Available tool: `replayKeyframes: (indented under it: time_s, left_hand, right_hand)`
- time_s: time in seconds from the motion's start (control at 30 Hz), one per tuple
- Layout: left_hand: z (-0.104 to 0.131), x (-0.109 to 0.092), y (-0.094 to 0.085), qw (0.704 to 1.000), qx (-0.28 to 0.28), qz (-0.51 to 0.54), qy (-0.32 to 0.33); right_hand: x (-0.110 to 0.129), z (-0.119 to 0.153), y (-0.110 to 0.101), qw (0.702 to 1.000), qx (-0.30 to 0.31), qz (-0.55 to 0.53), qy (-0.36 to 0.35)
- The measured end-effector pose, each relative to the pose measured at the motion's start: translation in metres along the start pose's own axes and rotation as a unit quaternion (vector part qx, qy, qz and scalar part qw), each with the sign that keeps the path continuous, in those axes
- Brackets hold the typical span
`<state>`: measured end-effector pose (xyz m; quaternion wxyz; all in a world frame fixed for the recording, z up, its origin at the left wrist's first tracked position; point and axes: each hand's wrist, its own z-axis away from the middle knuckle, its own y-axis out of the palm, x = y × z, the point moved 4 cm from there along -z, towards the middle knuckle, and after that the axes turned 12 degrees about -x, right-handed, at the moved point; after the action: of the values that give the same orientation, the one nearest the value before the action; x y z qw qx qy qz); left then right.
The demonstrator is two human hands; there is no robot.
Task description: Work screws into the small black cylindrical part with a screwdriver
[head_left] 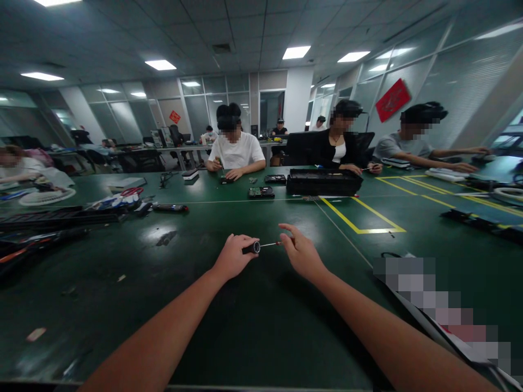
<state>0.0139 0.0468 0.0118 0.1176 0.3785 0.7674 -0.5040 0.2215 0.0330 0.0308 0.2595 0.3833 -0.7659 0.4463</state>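
Observation:
My left hand [236,256] is closed around a short black cylinder [248,249], whose round, light-rimmed end faces towards me. A screwdriver's thin metal shaft [268,245] runs sideways between the cylinder and my right hand [301,251]. Its red part shows by my right thumb, and the rest of the handle is hidden behind that hand. The index finger of my right hand is raised and bent, away from the thumb. Where the shaft meets the cylinder is too small to make out. Both hands are above the green tabletop [253,321].
Ahead lie a circuit-board unit [261,192] and a long black housing [323,182]. Another screwdriver [169,208] and a pile of tools are on the left. Yellow tape [368,231] marks the right side. People [237,147] work across the table.

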Motion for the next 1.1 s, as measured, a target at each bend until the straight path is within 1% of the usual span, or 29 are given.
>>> replayKeyframes:
  time_s: [0.13,0.33,0.43,0.53,0.63,0.73,0.97,1.1]
  left_hand:
    - [0.0,0.004,0.0,1.0,-0.008,-0.003,-0.004]
    - [0.0,0.006,0.005,1.0,0.0,-0.001,-0.001]
    - [-0.001,0.004,0.004,1.0,0.001,-0.001,-0.001]
    - [-0.001,0.0,0.001,1.0,0.001,-0.002,0.0]
    - [0.0,-0.003,-0.001,1.0,0.005,-0.007,-0.003]
    - [0.0,-0.004,-0.001,1.0,-0.001,-0.008,-0.008]
    - [-0.001,0.001,0.0,1.0,-0.003,-0.016,-0.014]
    - [-0.001,0.001,-0.001,1.0,-0.003,-0.016,-0.008]
  right_hand:
    - [0.002,0.002,0.0,0.999,0.028,-0.034,-0.006]
    - [-0.002,0.001,0.002,1.0,0.005,0.01,0.014]
    - [-0.002,0.002,0.003,0.999,-0.006,-0.033,0.002]
    - [-0.002,0.001,0.004,0.998,0.005,-0.061,0.004]
    - [-0.006,-0.001,0.003,0.999,0.017,-0.018,0.038]
    - [-0.006,-0.003,0.001,0.999,0.017,0.018,0.032]
    - [0.0,0.002,0.003,0.998,0.04,-0.051,0.015]
    - [-0.005,0.0,0.004,0.998,0.053,-0.018,0.023]
